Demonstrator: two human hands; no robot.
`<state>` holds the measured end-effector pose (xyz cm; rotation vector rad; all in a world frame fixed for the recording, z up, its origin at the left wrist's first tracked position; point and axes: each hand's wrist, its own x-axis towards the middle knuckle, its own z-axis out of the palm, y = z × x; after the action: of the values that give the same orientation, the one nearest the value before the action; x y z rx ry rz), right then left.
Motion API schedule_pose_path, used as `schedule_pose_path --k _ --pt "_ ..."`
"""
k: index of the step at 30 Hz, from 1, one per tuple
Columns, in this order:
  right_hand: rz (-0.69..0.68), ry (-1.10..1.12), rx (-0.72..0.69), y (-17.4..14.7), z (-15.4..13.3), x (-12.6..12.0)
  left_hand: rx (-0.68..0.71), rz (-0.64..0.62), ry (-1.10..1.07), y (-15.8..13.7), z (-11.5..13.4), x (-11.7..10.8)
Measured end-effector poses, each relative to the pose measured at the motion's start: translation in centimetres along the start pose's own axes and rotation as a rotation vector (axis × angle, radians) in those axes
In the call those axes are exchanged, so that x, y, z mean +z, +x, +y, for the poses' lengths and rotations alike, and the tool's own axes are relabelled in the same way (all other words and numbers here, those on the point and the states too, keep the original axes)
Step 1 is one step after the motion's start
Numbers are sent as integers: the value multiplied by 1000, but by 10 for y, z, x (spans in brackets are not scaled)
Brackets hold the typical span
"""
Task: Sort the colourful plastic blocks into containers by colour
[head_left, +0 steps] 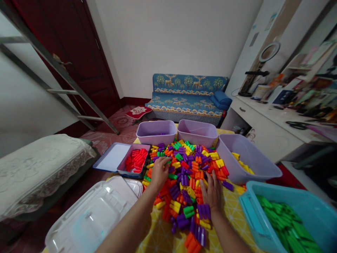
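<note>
A heap of plastic building blocks [184,180], shaped like joined tubes in purple, orange, yellow, green and red, covers the middle of the table. My left hand [159,173] reaches into the heap's left side, fingers curled and bent down among the blocks. A bit of green shows by its fingertips, but whatever they grip is hidden. On the right side of the heap, my right hand [212,192] lies low with its fingers apart, touching orange and purple blocks. Red blocks [136,160] lie in an open box left of my left hand.
Two lilac bins [156,137] [197,135] stand behind the heap. A third lilac bin [252,172] holds yellow blocks. At front right, a teal bin [252,207] contains green ones. Clear plastic lids [92,214] lie at left. A ladder [65,75] leans beyond.
</note>
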<state>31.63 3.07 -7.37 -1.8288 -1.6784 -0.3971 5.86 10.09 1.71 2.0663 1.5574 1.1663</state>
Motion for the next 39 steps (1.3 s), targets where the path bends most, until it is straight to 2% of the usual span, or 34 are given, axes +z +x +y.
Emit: schedule_pose_path --k 4,13,21,28,36,39 --pt "-4 -5 -6 1 -1 -2 -23 -86 240 -2 8 4" --pt "6 9 -3 0 -2 -1 -25 -112 146 -3 17 19" --pt "-6 25 25 0 -3 -1 15 -144 144 -8 22 20" --pt "4 37 37 0 -4 -1 -53 -153 133 -16 20 20" --pt "-5 39 31 0 -1 1 -92 44 -93 -28 -2 22" --pt "-19 36 31 0 -1 1 -106 77 -130 -32 -4 21"
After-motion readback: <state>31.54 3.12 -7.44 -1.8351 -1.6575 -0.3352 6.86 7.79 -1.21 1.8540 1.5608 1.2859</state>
